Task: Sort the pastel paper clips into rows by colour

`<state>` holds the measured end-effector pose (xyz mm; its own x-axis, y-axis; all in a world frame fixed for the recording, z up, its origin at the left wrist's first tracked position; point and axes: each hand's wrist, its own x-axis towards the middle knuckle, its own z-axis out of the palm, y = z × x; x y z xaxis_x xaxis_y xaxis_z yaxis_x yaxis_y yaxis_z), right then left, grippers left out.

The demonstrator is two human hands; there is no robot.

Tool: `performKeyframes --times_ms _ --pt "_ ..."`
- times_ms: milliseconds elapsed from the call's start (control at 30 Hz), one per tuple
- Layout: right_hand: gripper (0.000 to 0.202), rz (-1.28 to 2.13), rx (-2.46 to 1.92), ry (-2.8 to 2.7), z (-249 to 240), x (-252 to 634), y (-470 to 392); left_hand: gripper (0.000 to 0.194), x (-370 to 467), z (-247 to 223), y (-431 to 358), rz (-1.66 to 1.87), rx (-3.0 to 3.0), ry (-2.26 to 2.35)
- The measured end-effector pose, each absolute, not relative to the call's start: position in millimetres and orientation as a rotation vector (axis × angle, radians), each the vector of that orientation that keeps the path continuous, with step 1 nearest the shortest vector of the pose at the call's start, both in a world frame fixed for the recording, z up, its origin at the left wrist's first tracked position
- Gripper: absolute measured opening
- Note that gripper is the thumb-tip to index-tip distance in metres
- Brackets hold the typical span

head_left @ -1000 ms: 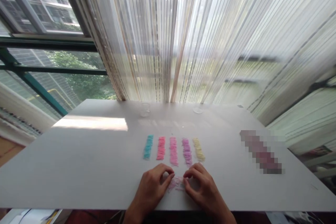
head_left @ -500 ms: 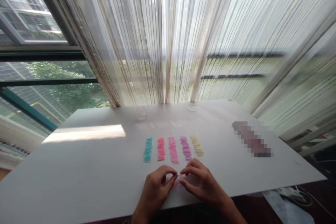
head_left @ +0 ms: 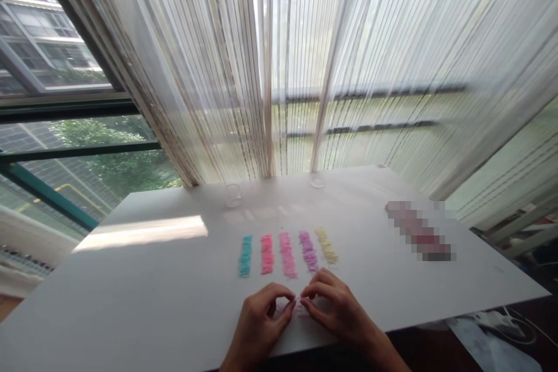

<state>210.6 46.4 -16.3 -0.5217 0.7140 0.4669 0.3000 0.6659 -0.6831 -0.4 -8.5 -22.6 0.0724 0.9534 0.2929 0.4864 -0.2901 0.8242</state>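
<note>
Left hand (head_left: 264, 322) and right hand (head_left: 333, 305) are facing each other near the table's (head_left: 152, 302) front edge, fingertips almost meeting over a pale pink pile (head_left: 300, 310). Pile is lying between and partly behind the hands. Thumb and index tips are sitting close together on each hand; too small to tell whether fingers are pinching a piece.

Five strips are lying in a row just beyond: teal (head_left: 245, 256), coral (head_left: 267, 254), pink (head_left: 288, 254), purple (head_left: 308, 251), yellow (head_left: 326, 245). Two clear dishes (head_left: 233, 195) (head_left: 317, 183) are standing well apart near the far edge. Pixelated reddish item (head_left: 421, 232) is lying off right. Curtain (head_left: 209, 70) is hanging behind.
</note>
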Motion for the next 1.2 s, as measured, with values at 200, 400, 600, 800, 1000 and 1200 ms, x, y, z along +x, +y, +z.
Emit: performKeyframes --times_ms 200,400,600,800,1000,1200 --pt "0.01 0.671 -0.742 -2.117 -20.9 209.1 48.1 0.01 3.5 -28.1 -7.0 1.173 1.831 1.452" --pt "0.012 0.695 -0.751 -2.101 -21.4 210.5 49.2 0.015 -31.9 -22.4 -8.8 1.228 1.803 1.631" --pt "0.013 0.726 -0.783 -2.066 -16.5 211.5 49.7 0.038 -96.8 -20.9 -1.2 1.201 1.697 2.008" --pt "0.013 0.718 -0.813 -2.049 -16.8 210.3 49.7 0.055 -99.8 -28.8 1.2 1.167 1.659 2.058" --pt "0.014 0.694 -0.822 -2.067 -15.5 210.4 49.2 0.06 -98.4 -26.5 -0.8 1.147 1.634 2.096" --pt "0.015 0.648 -0.842 -2.031 -16.6 208.8 50.1 0.052 -98.7 -24.1 -1.8 1.206 1.693 2.057"
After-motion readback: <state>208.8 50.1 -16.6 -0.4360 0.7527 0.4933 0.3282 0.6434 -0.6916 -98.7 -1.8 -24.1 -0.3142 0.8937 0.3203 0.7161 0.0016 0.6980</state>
